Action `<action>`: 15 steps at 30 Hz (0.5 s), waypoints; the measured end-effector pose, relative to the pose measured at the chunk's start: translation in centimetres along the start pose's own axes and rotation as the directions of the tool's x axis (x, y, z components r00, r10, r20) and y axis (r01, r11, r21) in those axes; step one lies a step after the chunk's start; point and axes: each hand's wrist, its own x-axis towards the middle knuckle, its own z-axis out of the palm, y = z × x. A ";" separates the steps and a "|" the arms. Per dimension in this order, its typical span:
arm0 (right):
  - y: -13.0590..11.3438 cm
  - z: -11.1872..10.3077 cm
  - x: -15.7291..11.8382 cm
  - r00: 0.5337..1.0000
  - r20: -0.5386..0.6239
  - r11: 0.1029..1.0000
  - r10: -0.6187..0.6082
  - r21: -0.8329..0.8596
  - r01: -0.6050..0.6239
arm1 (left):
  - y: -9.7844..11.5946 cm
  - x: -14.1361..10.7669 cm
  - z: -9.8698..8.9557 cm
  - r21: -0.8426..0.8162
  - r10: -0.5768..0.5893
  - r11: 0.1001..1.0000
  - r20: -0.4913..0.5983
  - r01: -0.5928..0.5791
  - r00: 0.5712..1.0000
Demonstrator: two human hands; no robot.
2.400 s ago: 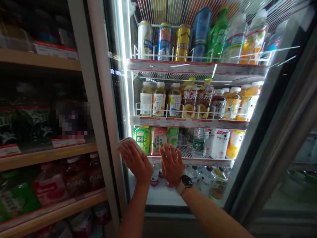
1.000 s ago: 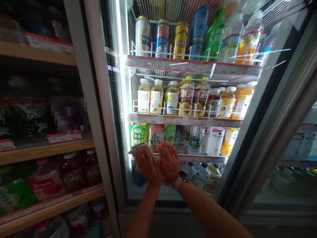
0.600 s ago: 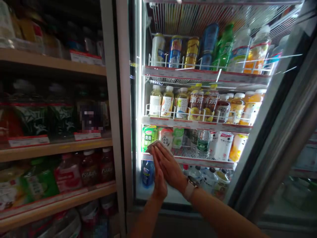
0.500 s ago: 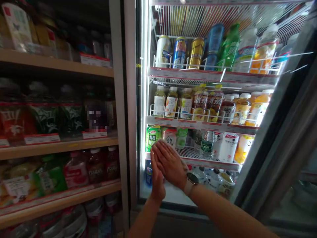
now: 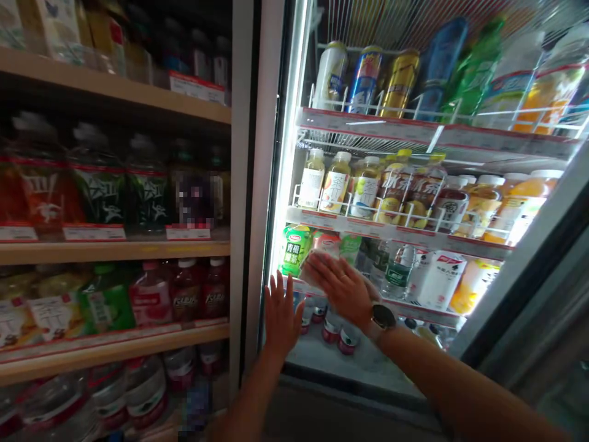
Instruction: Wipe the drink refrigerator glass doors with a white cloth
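My right hand (image 5: 338, 285), with a dark watch (image 5: 383, 316) on its wrist, lies flat over a pale cloth (image 5: 309, 270) at the glass door of a lit drinks cooler (image 5: 368, 224). Edges of the cloth show past the fingertips and beside the palm. Lower and to the left, my left hand (image 5: 280, 316) is raised with its fingers spread, holding nothing, near the cooler's left edge. Behind the hands, a green carton (image 5: 295, 248) and a clear water bottle (image 5: 399, 273) stand on a cooler shelf.
Wooden shelves (image 5: 115, 250) with bottles and price labels fill the left side. A metal post (image 5: 264, 153) divides them from the cooler. Higher cooler shelves hold cans (image 5: 363, 80) and tea bottles (image 5: 338, 184). A dark door frame (image 5: 529, 270) slants at the right.
My hands were close together and have parted. The right hand with the cloth has shifted right, and the left hand has spread its fingers. The view has tilted and moved closer.
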 end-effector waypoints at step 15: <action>9.2 -6.0 4.3 0.984 -0.099 0.980 0.148 -0.120 -0.159 | 0.8 0.6 2.7 0.098 -0.069 0.992 -0.052 0.074 0.996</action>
